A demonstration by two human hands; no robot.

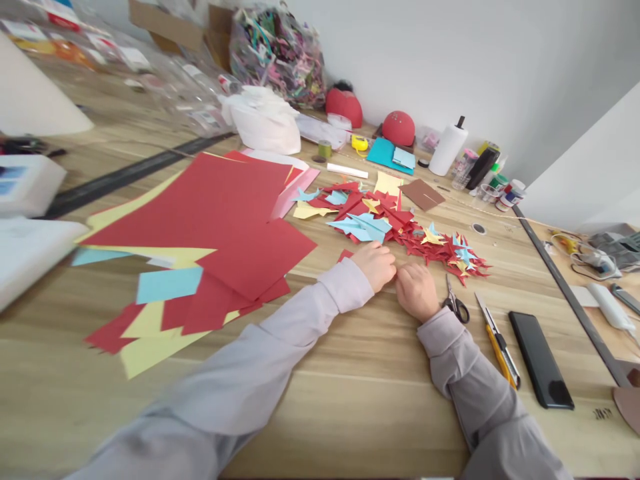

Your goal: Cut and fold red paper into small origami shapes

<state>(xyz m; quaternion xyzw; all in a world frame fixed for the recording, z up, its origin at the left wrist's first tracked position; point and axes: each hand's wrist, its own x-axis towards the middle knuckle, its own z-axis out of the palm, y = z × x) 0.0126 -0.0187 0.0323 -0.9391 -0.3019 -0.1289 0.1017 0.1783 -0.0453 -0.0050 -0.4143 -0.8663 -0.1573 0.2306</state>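
My left hand (375, 267) and my right hand (417, 291) meet over the wooden table, fingers closed and fingertips nearly touching. A bit of red paper shows between them; most of it is hidden by the fingers. Just beyond lies a pile of folded red, blue and yellow paper pieces (400, 230). A small red paper piece (345, 255) lies by my left hand. Left of my hands are stacked red sheets (215, 207), with a blue sheet (169, 285) and yellow ones among them. Scissors (454, 303) lie beside my right wrist.
A yellow cutter (497, 343) and a black phone (541, 360) lie at the right. Along the back stand a white bottle (449, 150), red domed objects (399, 128), a yellow tape measure (359, 143) and a bag of coloured scraps (277, 57).
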